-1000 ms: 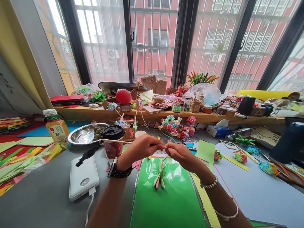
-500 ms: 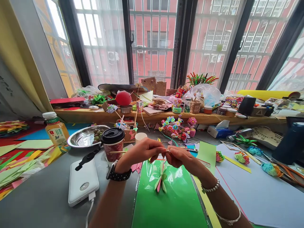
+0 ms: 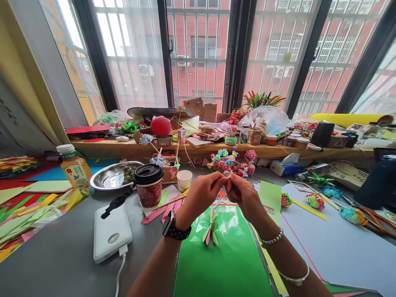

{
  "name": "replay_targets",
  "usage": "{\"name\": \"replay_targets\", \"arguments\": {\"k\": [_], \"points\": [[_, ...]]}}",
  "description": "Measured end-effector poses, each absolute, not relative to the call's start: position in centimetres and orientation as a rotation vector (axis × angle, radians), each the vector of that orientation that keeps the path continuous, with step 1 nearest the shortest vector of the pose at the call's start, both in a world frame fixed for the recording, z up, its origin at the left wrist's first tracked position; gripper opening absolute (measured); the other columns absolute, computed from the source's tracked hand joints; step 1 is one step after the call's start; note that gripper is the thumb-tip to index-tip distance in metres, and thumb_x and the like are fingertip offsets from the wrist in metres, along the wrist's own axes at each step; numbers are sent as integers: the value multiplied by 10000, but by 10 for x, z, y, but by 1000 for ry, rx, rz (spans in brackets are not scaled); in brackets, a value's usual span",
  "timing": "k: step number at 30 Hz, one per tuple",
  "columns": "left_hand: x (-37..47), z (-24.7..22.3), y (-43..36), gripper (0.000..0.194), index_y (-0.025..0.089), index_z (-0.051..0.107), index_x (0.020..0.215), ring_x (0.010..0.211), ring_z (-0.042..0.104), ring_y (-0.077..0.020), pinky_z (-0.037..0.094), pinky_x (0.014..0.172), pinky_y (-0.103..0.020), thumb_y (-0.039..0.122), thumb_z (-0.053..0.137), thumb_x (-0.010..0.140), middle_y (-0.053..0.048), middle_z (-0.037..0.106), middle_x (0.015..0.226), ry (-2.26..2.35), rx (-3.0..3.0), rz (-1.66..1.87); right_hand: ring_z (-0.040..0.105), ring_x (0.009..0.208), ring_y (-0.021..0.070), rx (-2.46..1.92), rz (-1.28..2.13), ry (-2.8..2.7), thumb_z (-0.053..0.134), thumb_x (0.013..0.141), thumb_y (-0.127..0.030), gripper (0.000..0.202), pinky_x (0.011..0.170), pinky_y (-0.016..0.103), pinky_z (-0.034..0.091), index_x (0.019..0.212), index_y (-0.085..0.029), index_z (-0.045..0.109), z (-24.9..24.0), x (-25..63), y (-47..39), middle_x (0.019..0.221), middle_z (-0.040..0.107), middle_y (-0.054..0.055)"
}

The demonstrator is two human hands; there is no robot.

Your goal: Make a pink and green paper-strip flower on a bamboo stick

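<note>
My left hand [image 3: 204, 194] and my right hand [image 3: 244, 192] meet at the fingertips above the far end of a glossy green sheet [image 3: 222, 264]. Both are pinched closed; whatever is between the fingertips is too small to make out. Below them on the sheet lies a folded paper piece [image 3: 210, 229] in light green and pink. Scissors [image 3: 220, 199] with an orange part lie just behind it, partly covered by my hands. Left of my left hand are pink paper strips [image 3: 154, 215] and a thin wooden stick [image 3: 169, 202].
A lidded coffee cup [image 3: 149, 189], a paper cup [image 3: 185, 180], a metal plate [image 3: 107, 181] of green fruit and a white power bank [image 3: 112, 233] stand on the left. Paper flowers [image 3: 314, 204] lie on a white sheet [image 3: 346, 251] at right. Crafts crowd the sill [image 3: 198, 152].
Both hands have moved up and away from me, the left one also rightward, fingertips still together. More of the pink strips and the paper cup now shows.
</note>
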State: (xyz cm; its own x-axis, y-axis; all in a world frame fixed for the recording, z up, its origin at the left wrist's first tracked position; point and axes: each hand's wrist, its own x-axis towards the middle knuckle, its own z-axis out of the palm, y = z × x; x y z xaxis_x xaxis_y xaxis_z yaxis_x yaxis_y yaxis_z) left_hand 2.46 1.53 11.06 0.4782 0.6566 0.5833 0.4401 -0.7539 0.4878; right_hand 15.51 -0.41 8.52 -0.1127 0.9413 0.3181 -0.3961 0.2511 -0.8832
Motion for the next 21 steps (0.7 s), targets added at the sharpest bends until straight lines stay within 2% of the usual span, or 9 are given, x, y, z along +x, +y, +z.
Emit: {"name": "replay_targets", "arguments": {"k": [7,11,15,18,21], "points": [[18,117,15,246,162,597,755,511,440,-75,326,482,-165,323,428,831,29,553,575,932,2469,1099,203,419,57,-712,1263,-1355,420,830,-401,336,396,204,136,606,-155,472,92,166,-6,474,286,-73],[9,123,14,232,166,626,778,548,483,-92,352,518,-178,316,455,820,13,589,600,918,2542,996,295,464,69,-796,1188,-1734,359,860,-413,334,414,199,202,713,-151,504,100,178,-12,549,378,-44],[2,125,15,198,172,638,776,595,520,-106,370,579,-191,295,486,807,2,619,643,899,2614,937,344,535,82,-866,1001,-1944,290,894,-335,299,474,199,272,732,-166,478,104,181,-17,611,404,-28],[1,124,13,192,172,638,761,568,514,-97,362,552,-181,285,490,807,7,612,620,873,2628,869,379,566,90,-906,865,-2085,266,886,-251,271,521,208,306,714,-170,458,106,181,-19,620,421,-23],[4,124,11,197,168,635,750,524,496,-85,347,513,-172,276,482,813,14,596,581,842,2627,831,382,553,93,-1021,691,-2182,291,847,-188,227,520,217,287,674,-174,436,109,181,-20,608,426,-28]]}}
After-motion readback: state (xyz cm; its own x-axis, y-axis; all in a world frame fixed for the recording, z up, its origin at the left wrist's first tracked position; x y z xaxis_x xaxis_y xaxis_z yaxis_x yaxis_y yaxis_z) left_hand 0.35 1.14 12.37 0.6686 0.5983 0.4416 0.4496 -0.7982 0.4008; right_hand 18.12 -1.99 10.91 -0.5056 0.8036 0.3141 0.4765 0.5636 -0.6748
